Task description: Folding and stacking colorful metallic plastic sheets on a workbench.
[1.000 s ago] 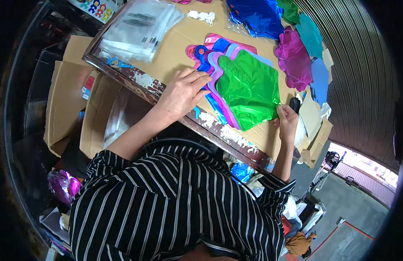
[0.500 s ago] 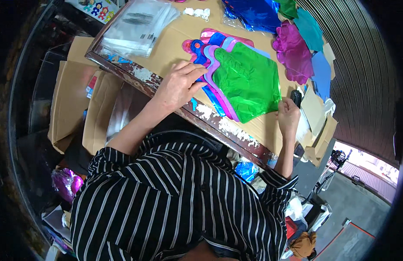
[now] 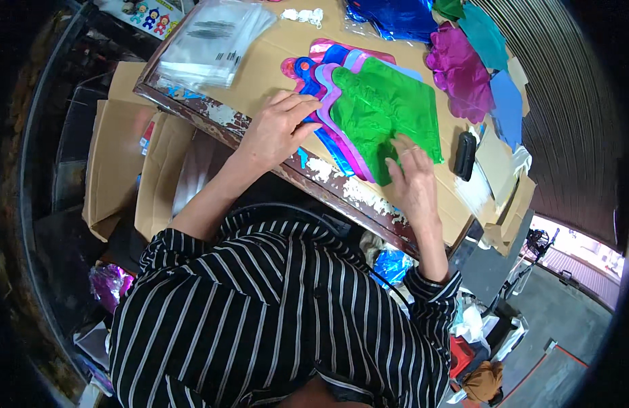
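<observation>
A fanned stack of flat foil balloons lies near the table's front edge. The green foil balloon (image 3: 396, 102) is on top, with a lilac foil balloon (image 3: 326, 75), magenta, blue and pink ones showing beneath at its left. My left hand (image 3: 277, 129) rests at the stack's left edge, fingers stretched over the foil borders and thumb apart. My right hand (image 3: 413, 170) lies on the lower right part of the green balloon, fingers spread and bent slightly. What is under its fingertips is hidden.
Clear plastic bags (image 3: 212, 41) lie at the table's far left, beside a small white bundle (image 3: 303, 16). Blue foil (image 3: 403, 17), magenta foil (image 3: 457, 71) and teal foil (image 3: 483, 37) pieces lie at the back and right. A black oblong object (image 3: 465, 156) sits right of the stack. Cardboard boxes (image 3: 117, 143) stand at left.
My right hand has let go of the green balloon's right corner and moved left onto its surface, fingers spreading. My left hand has stayed almost in place.
</observation>
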{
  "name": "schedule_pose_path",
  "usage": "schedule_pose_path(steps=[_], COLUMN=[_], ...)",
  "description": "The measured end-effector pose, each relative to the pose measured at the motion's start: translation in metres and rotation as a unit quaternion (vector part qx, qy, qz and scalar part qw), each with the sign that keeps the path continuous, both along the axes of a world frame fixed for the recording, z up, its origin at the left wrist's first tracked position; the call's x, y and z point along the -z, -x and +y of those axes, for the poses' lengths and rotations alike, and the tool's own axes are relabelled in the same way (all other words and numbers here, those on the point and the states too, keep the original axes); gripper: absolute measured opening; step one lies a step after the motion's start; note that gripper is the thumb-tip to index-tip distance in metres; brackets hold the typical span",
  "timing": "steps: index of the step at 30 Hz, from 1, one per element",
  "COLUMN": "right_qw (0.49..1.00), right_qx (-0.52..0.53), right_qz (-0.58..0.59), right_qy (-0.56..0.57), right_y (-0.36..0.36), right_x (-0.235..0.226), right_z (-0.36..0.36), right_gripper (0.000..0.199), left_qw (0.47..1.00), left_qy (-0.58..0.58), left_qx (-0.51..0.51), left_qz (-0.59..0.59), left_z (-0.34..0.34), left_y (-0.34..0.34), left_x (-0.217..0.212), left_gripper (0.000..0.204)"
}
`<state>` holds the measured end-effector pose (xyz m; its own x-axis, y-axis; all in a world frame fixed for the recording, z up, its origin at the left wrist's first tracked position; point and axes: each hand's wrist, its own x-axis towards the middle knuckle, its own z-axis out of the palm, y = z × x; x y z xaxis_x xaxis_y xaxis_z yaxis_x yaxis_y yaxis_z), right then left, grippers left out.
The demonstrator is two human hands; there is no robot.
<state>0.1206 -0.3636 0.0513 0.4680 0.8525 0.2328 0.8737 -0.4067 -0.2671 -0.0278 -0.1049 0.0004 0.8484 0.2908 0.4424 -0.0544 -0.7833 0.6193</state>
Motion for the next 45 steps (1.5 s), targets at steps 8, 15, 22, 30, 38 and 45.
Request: schedule_pose_path(steps=[8,15,22,30,38,45], right_qw=[0.988,0.964,0.955,0.965,0.963,0.966], right_qx=[0.088,0.167,0.195,0.136,0.150,0.134], right_qz=[0.043,0.060,0.046,0.003,0.020,0.034], right_qy=[-0.117,-0.201,-0.217,-0.222,-0.225,-0.218], right_y=[-0.005,-0.036,-0.047,-0.051,-0.053,-0.054], right_x=[-0.044,-0.036,0.010,0.009,0.011,0.009], right_z=[-0.031,-0.050,-0.062,-0.057,-0.061,-0.063], right_gripper=[0.031,0.024,0.022,0.021,0.024,0.028], left_qw=[0.999,0.973,0.906,0.921,0.954,0.936], left_qy=[0.004,-0.086,-0.156,-0.190,-0.250,-0.343], left_qx=[-0.009,0.215,0.392,0.302,0.156,0.071], left_qz=[-0.051,-0.015,-0.047,-0.156,-0.057,-0.044], left_z=[0.000,0.001,0.000,-0.011,-0.104,-0.128], left_y=[0.010,0.003,-0.105,-0.371,-0.541,-0.586], left_x=[-0.017,-0.047,-0.080,-0.116,-0.042,-0.007], left_gripper=[0.031,0.023,0.024,0.015,0.019,0.017])
